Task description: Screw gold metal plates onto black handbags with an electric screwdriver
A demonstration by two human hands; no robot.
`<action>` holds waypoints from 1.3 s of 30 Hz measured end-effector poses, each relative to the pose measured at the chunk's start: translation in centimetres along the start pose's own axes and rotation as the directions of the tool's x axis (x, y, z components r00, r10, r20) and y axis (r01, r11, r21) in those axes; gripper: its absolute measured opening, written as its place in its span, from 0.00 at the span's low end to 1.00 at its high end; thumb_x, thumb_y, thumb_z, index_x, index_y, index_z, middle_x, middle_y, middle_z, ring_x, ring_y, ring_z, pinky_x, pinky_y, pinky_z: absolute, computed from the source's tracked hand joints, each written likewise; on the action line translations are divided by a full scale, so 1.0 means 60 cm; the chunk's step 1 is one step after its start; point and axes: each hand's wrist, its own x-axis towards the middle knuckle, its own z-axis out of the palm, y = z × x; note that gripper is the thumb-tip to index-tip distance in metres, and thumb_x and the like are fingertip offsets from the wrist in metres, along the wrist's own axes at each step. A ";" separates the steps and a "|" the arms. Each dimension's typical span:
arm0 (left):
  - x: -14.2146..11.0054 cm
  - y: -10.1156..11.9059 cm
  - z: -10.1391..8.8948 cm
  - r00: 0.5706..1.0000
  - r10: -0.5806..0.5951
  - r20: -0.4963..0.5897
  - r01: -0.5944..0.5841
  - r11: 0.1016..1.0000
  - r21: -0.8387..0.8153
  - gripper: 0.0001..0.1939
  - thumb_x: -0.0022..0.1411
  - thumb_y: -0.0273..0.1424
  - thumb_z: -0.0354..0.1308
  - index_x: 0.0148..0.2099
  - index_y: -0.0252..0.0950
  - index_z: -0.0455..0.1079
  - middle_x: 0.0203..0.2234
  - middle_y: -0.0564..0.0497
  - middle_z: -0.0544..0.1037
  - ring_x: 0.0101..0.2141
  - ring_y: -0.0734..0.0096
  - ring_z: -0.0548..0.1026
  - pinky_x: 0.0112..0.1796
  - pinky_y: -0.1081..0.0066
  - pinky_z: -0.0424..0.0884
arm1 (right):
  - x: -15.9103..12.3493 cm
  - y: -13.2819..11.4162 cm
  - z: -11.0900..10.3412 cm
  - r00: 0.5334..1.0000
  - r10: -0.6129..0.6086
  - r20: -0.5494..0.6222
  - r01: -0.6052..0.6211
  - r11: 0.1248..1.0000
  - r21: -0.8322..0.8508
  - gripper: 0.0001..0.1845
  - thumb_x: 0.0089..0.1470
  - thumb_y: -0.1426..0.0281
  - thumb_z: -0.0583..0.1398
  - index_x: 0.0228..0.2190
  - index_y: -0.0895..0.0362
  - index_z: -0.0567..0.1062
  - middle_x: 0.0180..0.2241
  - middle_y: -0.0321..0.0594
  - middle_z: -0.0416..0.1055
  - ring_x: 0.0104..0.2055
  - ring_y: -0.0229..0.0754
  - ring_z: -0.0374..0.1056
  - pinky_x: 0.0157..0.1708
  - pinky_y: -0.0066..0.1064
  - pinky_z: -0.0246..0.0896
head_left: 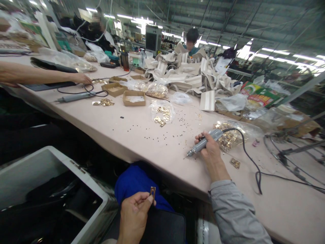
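Note:
My left hand (135, 211) pinches a small gold metal plate (152, 191) with a slot in it, held up above a black flat piece (167, 225) over my lap. Around a grey electric screwdriver (203, 144) my right hand (210, 150) is closed; the tool's tip points down and left, close to the tabletop. A black cord (245, 144) runs from its back end to the right. Many tiny dark screws (165, 137) lie scattered left of the tip. Behind my right hand rests a clear bag of gold metal parts (230, 137).
A white bin (61, 152) with dark items stands at lower left. Gold parts lie on a plastic bag (162, 113) beside cardboard trays (134, 98). At the left, a co-worker's arm (50, 75) reaches over the table near another electric screwdriver (80, 96). Beige straps (182, 73) are piled behind.

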 end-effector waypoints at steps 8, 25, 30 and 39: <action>-0.004 0.012 0.004 0.999 -0.031 -0.036 0.031 0.999 -0.008 0.23 0.51 0.52 0.68 0.28 0.34 0.79 0.22 0.45 0.82 0.23 0.61 0.78 0.23 0.71 0.71 | -0.007 -0.004 0.004 1.000 0.001 -0.016 -0.001 1.000 -0.006 0.14 0.50 0.69 0.71 0.30 0.58 0.70 0.25 0.33 0.70 0.28 0.37 0.71 0.21 0.24 0.70; -0.053 0.055 0.042 0.999 -0.010 0.039 0.012 0.998 -0.056 0.11 0.55 0.36 0.64 0.30 0.32 0.79 0.25 0.43 0.83 0.26 0.64 0.79 0.31 0.70 0.71 | -0.280 -0.100 0.035 0.943 -0.328 0.059 0.330 0.944 -0.021 0.06 0.57 0.69 0.67 0.33 0.57 0.75 0.29 0.36 0.66 0.34 0.40 0.70 0.25 0.27 0.69; -0.069 0.052 0.051 0.999 0.003 0.033 -0.003 1.000 -0.005 0.12 0.54 0.36 0.64 0.32 0.30 0.79 0.25 0.42 0.83 0.25 0.64 0.78 0.29 0.69 0.69 | -0.360 -0.057 0.057 0.910 -0.399 0.115 0.408 0.911 -0.068 0.08 0.55 0.70 0.69 0.34 0.56 0.74 0.27 0.36 0.69 0.30 0.42 0.71 0.24 0.30 0.67; -0.083 0.051 0.050 0.999 0.018 0.051 -0.017 0.999 -0.036 0.12 0.55 0.35 0.63 0.34 0.30 0.78 0.26 0.41 0.83 0.25 0.64 0.78 0.28 0.70 0.69 | -0.376 -0.010 0.057 0.878 -0.430 0.211 0.448 0.893 -0.042 0.08 0.57 0.71 0.69 0.34 0.58 0.75 0.25 0.36 0.72 0.27 0.41 0.71 0.23 0.32 0.67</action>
